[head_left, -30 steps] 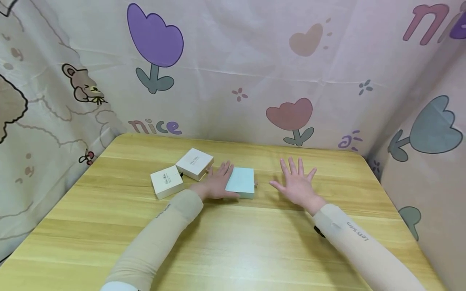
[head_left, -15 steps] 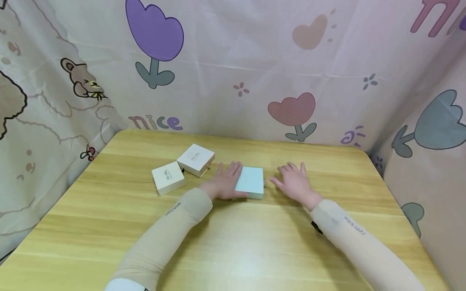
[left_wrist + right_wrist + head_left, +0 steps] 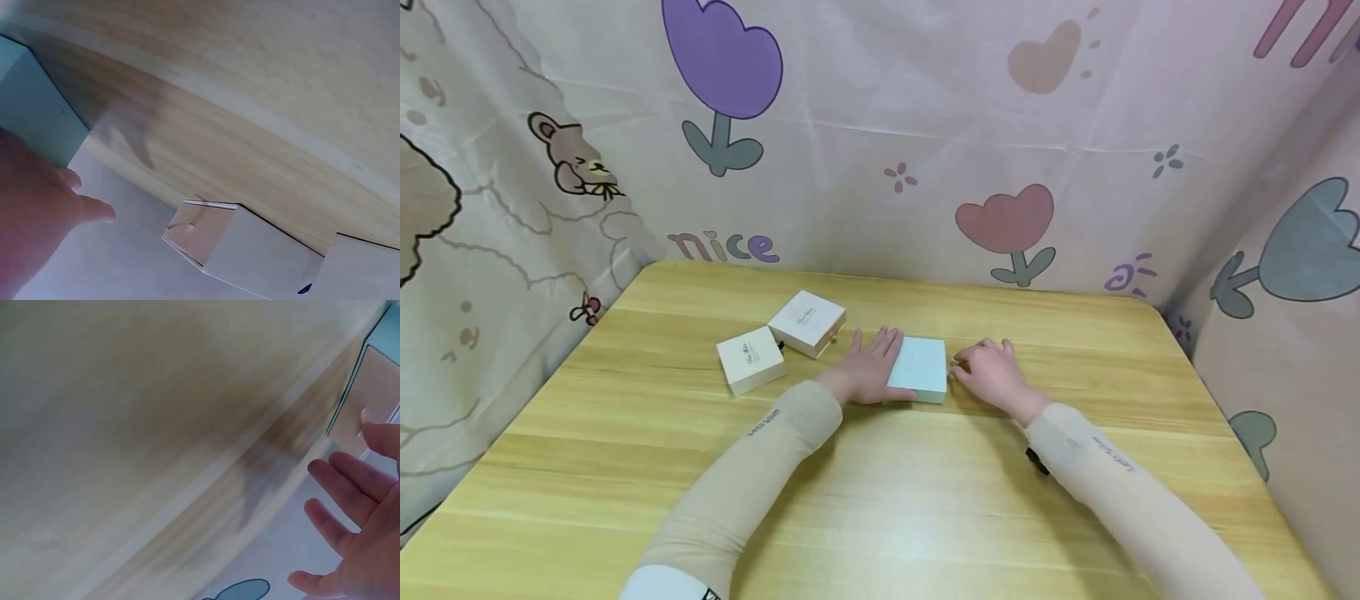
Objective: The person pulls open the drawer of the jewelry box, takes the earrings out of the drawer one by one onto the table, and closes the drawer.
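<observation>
A light blue square box (image 3: 919, 367) lies flat on the wooden table in the head view. My left hand (image 3: 867, 373) rests on its left part, fingers straight over the top and thumb along the front side. In the left wrist view, the same blue box (image 3: 37, 106) shows beyond the left hand (image 3: 37, 212). My right hand (image 3: 988, 373) is at the box's right end, fingers loosely bent. The right wrist view shows that pinkish drawer end (image 3: 369, 384) with a small ribbon tab (image 3: 362, 420); a digit of the right hand (image 3: 369, 519) is right beside the tab.
To the left of the blue box lie a cream box (image 3: 751, 360) and a white box (image 3: 807, 322) with printed lids, corners close together. The wooden table (image 3: 880, 517) ends at a patterned cloth (image 3: 850, 125) behind and on both sides.
The left hand and blue box have shifted a little to the right in view. The right hand, spread wide before, has bent its fingers and moved left to the box's right end.
</observation>
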`<state>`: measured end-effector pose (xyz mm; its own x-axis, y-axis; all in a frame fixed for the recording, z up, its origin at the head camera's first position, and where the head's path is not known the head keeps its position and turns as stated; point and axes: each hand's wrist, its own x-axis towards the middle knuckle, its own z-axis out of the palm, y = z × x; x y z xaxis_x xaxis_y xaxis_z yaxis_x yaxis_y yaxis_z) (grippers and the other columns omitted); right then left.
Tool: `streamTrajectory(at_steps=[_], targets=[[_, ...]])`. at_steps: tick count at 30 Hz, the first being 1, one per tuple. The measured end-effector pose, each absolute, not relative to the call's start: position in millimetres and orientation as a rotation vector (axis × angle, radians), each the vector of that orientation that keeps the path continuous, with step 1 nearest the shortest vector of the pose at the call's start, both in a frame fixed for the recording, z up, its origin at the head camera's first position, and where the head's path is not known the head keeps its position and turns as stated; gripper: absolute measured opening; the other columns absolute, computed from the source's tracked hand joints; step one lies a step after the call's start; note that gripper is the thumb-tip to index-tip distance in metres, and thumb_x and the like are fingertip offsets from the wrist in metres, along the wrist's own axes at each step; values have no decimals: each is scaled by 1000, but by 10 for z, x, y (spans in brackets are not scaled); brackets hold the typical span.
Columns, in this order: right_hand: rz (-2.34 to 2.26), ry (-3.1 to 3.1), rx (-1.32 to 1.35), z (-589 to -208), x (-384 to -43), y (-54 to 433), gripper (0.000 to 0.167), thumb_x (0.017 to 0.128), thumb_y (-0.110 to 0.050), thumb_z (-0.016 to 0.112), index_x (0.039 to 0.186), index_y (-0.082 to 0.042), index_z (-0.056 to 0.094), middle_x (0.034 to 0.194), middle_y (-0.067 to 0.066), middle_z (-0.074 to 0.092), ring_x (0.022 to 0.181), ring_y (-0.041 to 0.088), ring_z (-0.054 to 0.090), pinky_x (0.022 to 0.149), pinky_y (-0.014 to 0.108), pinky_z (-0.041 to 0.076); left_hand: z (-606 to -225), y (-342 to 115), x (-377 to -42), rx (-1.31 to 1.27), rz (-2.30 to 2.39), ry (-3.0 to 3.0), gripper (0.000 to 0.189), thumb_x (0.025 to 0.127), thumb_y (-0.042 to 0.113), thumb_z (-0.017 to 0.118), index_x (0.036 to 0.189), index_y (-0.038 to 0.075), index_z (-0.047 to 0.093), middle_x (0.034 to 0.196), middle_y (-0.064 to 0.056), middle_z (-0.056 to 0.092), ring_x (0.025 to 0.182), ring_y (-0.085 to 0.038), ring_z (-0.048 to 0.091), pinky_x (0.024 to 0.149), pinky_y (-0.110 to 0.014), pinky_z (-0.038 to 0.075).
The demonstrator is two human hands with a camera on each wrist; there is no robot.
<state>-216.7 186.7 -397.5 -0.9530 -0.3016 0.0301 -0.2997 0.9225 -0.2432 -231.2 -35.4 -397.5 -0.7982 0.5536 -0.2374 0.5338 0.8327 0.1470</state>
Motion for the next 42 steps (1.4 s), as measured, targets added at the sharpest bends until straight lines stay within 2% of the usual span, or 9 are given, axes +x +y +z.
streamTrajectory(at_steps=[4, 8, 13, 18, 27, 31, 34, 38, 42], targets=[[-451, 3029, -432, -3980, -2179, 1824, 27, 90, -26, 59, 107, -9, 71, 110, 8, 70, 109, 32, 54, 103, 64, 18, -3975, -347, -2312, 839, 103, 2734, 104, 84, 72, 41, 150, 3, 0, 159, -13, 0, 147, -27, -1, 114, -58, 0], [-511, 2986, -388, -3957, -2191, 1780, 24, 91, -21, 58, 106, -9, 72, 109, 8, 70, 107, 32, 55, 96, 57, 25, -3965, -352, -2311, 836, 104, 2729, 104, 84, 72, 41, 150, 3, -1, 158, -13, 0, 146, -26, -1, 114, -57, -1], [-593, 2930, -344, -3938, -2214, 1730, 21, 91, -14, 57, 105, -8, 72, 110, 9, 70, 110, 32, 58, 89, 51, 28, -3978, -356, -2329, 817, 114, 2739, 104, 84, 72, 42, 150, 4, -1, 159, -12, 1, 147, -25, -1, 115, -57, -1], [-597, 2916, -320, -3934, -2232, 1688, 20, 89, -9, 58, 103, -9, 73, 110, 9, 70, 110, 29, 61, 90, 52, 29, -4002, -365, -2351, 821, 120, 2744, 104, 84, 71, 43, 150, 4, -1, 159, -12, 2, 147, -24, 0, 115, -57, 2], [-570, 2963, -333, -3963, -2234, 1670, 20, 86, -4, 57, 89, -11, 75, 101, 7, 72, 102, 28, 63, 92, 55, 29, -4046, -380, -2353, 847, 220, 2739, 104, 84, 68, 46, 150, 3, 0, 158, -14, 5, 147, -24, 5, 116, -54, 9], [-531, 2980, -342, -3967, -2242, 1655, 21, 86, -3, 56, 87, -12, 75, 100, 7, 73, 102, 29, 63, 96, 58, 27, -4078, -392, -2363, 848, 257, 2756, 104, 84, 67, 49, 150, 3, 2, 158, -14, 8, 146, -23, 8, 116, -52, 11], [-514, 2987, -345, -3960, -2239, 1643, 23, 84, -1, 55, 80, -12, 75, 94, 6, 73, 100, 29, 63, 98, 59, 26, -4096, -397, -2372, 848, 276, 2758, 104, 83, 66, 51, 151, 4, 2, 158, -14, 9, 146, -24, 10, 117, -50, 12], [-494, 2991, -366, -3960, -2235, 1643, 26, 83, 1, 53, 66, -11, 68, 77, 3, 70, 92, 28, 62, 97, 59, 27, -4110, -394, -2382, 861, 290, 2760, 105, 82, 66, 52, 150, 3, 3, 157, -16, 10, 146, -26, 12, 117, -48, 15], [-479, 3003, -376, -3958, -2237, 1656, 28, 82, 2, 52, 62, -12, 65, 68, 1, 67, 88, 26, 62, 96, 59, 28, -4112, -388, -2382, 880, 278, 2763, 105, 82, 66, 52, 150, 2, 4, 156, -17, 12, 145, -27, 13, 117, -48, 16]])
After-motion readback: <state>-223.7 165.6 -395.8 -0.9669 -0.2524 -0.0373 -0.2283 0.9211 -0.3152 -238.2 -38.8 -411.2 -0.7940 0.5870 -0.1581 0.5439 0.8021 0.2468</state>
